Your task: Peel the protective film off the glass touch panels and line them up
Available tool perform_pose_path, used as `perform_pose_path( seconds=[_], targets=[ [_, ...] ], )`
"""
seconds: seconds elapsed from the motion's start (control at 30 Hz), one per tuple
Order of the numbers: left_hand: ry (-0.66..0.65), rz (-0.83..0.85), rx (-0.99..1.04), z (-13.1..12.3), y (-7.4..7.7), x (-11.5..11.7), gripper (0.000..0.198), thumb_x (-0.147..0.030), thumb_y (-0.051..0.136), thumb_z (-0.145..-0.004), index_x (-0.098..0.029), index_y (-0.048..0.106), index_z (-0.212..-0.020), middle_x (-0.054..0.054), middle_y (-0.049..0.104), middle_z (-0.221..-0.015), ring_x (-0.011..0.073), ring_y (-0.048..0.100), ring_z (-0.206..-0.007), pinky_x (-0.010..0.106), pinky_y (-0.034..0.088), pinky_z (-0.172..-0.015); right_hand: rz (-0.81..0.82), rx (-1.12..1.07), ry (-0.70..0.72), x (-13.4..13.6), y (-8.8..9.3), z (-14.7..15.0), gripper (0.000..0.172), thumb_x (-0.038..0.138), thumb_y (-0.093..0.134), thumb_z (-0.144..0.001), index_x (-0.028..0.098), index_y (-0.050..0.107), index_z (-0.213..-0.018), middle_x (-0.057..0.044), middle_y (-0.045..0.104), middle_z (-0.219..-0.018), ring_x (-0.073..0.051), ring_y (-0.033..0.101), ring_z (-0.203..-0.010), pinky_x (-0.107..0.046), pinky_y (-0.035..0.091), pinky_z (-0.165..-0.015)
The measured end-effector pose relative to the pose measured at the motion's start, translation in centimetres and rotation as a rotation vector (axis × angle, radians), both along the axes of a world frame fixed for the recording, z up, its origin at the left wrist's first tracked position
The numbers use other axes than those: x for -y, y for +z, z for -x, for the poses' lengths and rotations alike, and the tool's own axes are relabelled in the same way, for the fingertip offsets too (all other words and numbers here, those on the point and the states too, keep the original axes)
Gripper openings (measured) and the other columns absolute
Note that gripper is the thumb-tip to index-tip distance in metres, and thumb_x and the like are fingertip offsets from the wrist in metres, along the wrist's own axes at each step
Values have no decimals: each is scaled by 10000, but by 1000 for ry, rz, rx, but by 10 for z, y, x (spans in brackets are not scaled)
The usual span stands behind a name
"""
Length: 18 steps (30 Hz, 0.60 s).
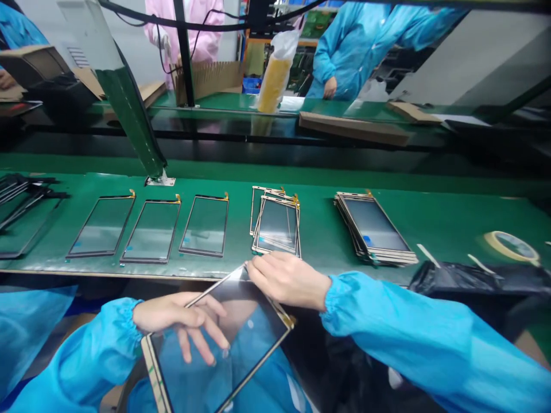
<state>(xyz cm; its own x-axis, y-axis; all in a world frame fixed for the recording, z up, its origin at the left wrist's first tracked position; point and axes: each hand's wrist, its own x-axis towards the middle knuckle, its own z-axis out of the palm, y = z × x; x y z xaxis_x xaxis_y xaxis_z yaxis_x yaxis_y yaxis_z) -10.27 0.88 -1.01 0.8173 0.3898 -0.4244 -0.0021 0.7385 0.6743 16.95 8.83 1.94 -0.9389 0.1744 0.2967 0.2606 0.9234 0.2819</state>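
A glass touch panel [224,355] with a dark frame and pale border strips is tilted in front of me, above my lap. My left hand [185,321] holds it by its left edge, the thumb along the edge and the fingers spread behind the clear glass. At its upper corner, my right hand [286,278] is pinched closed. Those fingertips hide what is between them; a whitish patch shows on the glass beside them. Just beyond the right hand lies a small overlapping pile of similar panels [278,223] with pale borders.
Three dark-framed panels [204,225] lie separately on the green bench [318,229]. A neat panel stack [374,226] is to the right, near a tape roll [512,246] and a black plastic bag [456,281]. A slanted post [129,115] rises from the bench. Co-workers stand across it.
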Motion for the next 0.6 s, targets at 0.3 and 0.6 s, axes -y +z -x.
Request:
perform_pose_path(
  seconds=[0.3,0.6],
  targets=[
    [170,-68,-176,0,4,-11,421,-389,612,-869,-179,515,-1221,169,681,-1192,280,720,-955,248,546,-603,995,-785,-267,45,47,-57,150,249,493,-982,237,614,-894,-23,705,-909,-126,648,-618,-238,519,-544],
    [66,-227,-295,-4,23,-6,466,-512,595,-878,-194,504,-1207,159,685,-1168,228,710,-927,223,517,-597,1079,-1202,-884,3,35,-116,215,420,736,-756,208,702,-739,-113,708,-800,-173,584,-604,-293,436,-503]
  ],
)
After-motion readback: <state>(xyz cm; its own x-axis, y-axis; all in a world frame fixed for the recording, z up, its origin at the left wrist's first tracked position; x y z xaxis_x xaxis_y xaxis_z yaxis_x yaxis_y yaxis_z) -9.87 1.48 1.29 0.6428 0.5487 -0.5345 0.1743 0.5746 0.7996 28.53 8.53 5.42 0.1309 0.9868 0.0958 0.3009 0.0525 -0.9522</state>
